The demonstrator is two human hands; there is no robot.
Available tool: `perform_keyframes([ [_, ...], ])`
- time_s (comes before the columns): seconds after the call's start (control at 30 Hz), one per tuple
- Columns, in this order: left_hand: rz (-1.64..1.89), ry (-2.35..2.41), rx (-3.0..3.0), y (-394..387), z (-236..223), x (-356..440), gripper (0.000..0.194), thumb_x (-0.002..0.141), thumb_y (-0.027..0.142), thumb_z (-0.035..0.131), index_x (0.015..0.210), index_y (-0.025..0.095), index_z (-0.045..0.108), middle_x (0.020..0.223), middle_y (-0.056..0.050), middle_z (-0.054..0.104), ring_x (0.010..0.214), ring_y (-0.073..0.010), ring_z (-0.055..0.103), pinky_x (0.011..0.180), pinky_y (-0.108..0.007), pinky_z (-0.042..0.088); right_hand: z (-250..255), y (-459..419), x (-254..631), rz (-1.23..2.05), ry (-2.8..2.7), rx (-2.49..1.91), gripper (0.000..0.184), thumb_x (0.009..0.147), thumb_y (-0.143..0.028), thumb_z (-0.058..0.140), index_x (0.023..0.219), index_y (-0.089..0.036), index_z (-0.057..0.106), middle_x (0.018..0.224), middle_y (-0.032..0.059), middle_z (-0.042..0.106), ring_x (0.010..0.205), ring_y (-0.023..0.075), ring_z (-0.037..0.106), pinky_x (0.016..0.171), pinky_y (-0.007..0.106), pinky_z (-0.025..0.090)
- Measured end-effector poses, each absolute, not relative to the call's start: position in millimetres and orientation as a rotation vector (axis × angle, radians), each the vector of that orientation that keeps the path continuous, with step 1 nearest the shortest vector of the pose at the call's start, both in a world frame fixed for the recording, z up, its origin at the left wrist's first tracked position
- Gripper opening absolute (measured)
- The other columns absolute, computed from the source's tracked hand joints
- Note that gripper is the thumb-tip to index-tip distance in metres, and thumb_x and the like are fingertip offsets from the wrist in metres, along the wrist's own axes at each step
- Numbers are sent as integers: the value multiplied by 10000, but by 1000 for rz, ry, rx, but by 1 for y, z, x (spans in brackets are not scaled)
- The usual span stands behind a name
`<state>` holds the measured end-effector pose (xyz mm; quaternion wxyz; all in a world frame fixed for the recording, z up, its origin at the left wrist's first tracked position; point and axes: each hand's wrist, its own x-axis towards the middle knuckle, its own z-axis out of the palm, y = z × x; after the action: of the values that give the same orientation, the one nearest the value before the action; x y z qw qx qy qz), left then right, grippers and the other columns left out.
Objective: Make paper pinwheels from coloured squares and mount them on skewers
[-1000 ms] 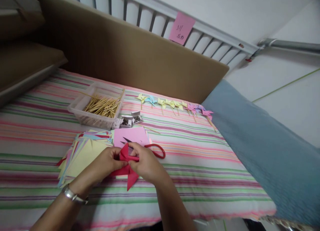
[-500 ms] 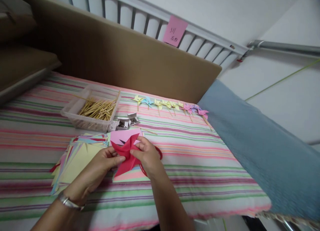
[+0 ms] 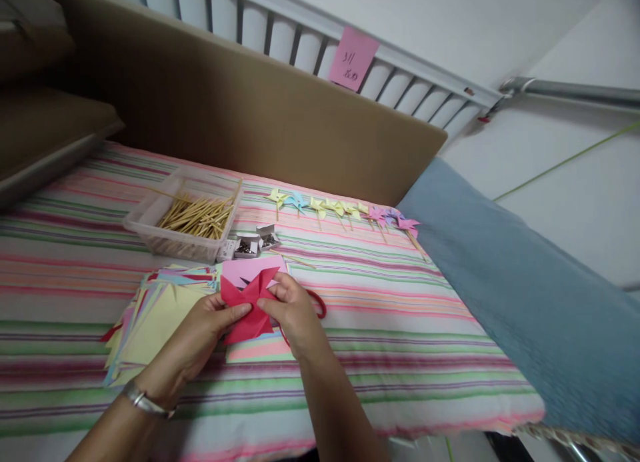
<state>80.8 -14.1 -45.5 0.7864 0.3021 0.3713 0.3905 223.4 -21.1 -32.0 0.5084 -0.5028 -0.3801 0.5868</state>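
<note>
Around the folded paper (image 3: 250,327), the paper stack (image 3: 163,323) lies at nine o'clock, a tub (image 3: 175,245) with sticks (image 3: 197,218) in it at eleven, small boxes (image 3: 265,229) at twelve, pinwheels (image 3: 335,207) between one and two, scissors handle (image 3: 321,300) at three. A board (image 3: 280,122) stands behind, toward twelve.

White radiator (image 3: 255,29) w/ pink note (image 3: 354,57) lines the white wall (image 3: 450,29), gray pipe (image 3: 575,89) at upper R. Brown board (image 3: 260,115) stands betw. radiator and striped-cloth desk (image 3: 425,375); blue cover (image 3: 505,282) runs alongside, R. Brown stack (image 3: 45,125) at far L. Light soft, board shadowed toward its L end.
</note>
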Motion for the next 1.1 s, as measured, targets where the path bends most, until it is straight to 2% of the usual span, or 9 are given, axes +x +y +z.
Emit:
perform_keyframes([
  [0.13, 805, 805, 645, -15, -42, 75, 171, 647, 220, 750, 804, 161, 718, 745, -49, 725, 685, -172, 638, 746, -301, 476, -30, -21, 224, 1423, -866, -1183, 314, 592, -153, 677, 895, -192, 604, 674, -34, 629, 548, 111, 565, 520, 210, 422],
  [0.23, 800, 831, 642, -15, -43, 70, 116, 636, 216, 759, 722, 157, 708, 670, -29, 707, 615, -144, 613, 733, -295, 475, -31, -21, 224, 1419, -843, -1196, 352, 583, -148, 687, 922, -193, 606, 699, -29, 640, 594, 126, 591, 573, 232, 447],
  [0.43, 789, 831, 659, -12, -44, 73, 232, 650, 220, 749, 872, 160, 722, 779, -66, 738, 697, -185, 653, 752, -313, 483, -33, -22, 222, 1435, -843, -1167, 309, 587, -144, 687, 879, -185, 597, 678, -34, 629, 573, 112, 580, 547, 214, 437],
  [0.73, 875, 922, 678, -13, -49, 79, 184, 637, 236, 754, 802, 161, 726, 743, -47, 740, 681, -169, 656, 696, -260, 491, -37, -20, 221, 1413, -893, -1200, 269, 596, -141, 662, 845, -192, 573, 650, -42, 611, 558, 106, 554, 536, 210, 424],
  [0.9, 967, 989, 650, -13, -49, 81, 218, 605, 233, 770, 798, 146, 716, 706, -36, 733, 655, -153, 645, 663, -238, 483, -37, -21, 218, 1393, -966, -1239, 343, 646, -176, 649, 980, -196, 572, 692, -29, 612, 598, 121, 567, 574, 238, 442],
  [1.0, 1017, 1005, 595, -12, -46, 78, 217, 589, 221, 775, 773, 130, 704, 678, -38, 726, 622, -148, 638, 627, -233, 483, -34, -22, 219, 1196, -1095, -1325, 415, 701, -205, 636, 1109, -211, 558, 792, 6, 637, 719, 152, 605, 682, 281, 476],
  [1.1, 1053, 1029, 522, -9, -41, 72, 238, 557, 215, 789, 750, 117, 690, 648, -44, 721, 570, -149, 628, 567, -233, 480, -29, -25, 224, 933, -1348, -1348, 348, 751, -180, 596, 1093, -242, 603, 1021, 52, 638, 966, 192, 591, 877, 340, 443],
])
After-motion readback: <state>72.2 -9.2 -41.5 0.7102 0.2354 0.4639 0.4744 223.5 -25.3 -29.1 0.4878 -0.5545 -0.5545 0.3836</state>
